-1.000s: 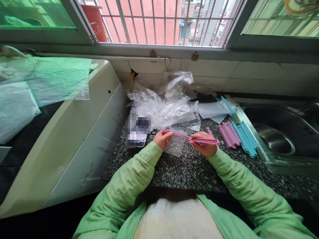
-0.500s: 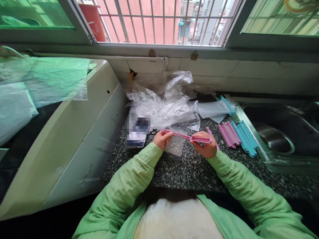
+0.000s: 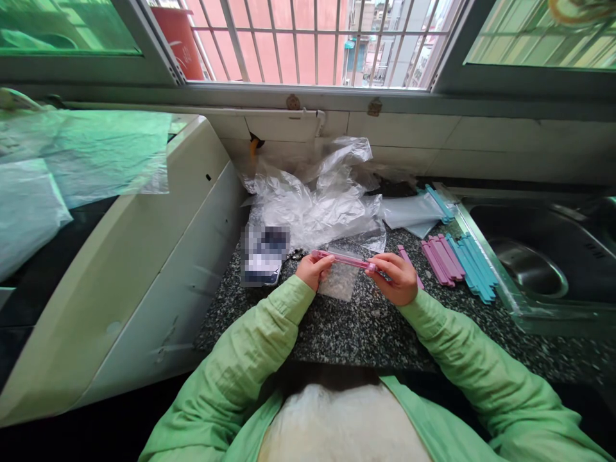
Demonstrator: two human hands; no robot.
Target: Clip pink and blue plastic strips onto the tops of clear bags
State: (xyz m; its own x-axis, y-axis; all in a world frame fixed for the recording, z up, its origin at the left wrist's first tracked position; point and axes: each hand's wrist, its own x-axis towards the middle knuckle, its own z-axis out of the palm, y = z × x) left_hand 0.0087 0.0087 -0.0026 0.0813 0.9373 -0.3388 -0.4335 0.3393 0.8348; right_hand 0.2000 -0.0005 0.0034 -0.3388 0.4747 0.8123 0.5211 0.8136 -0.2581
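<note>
A pink bag clip (image 3: 349,259) is stretched nearly level between my two hands. My left hand (image 3: 314,269) is closed around its left end, thumb on top. At the other end, my right hand (image 3: 395,277) pinches the clip between thumb and fingers. Below the clip hangs a small clear plastic bag (image 3: 339,283), with a strip of it showing above. Whether the clip is fully locked is too small to tell. Beside my right hand lies another pink clip (image 3: 404,255), partly hidden by that hand.
Pink clips (image 3: 443,260) and blue clips (image 3: 472,266) lie by the sink (image 3: 510,321). Flat clear bags (image 3: 414,212) rest behind them. Crumpled clear plastic (image 3: 312,199) fills the counter's back. A blurred-out phone-like object (image 3: 264,256) lies left, near a white appliance (image 3: 192,212).
The clip's longer pink arm that jutted right past my right fingers has folded in, and the clip now ends at my right fingertips. My left hand has stayed in place.
</note>
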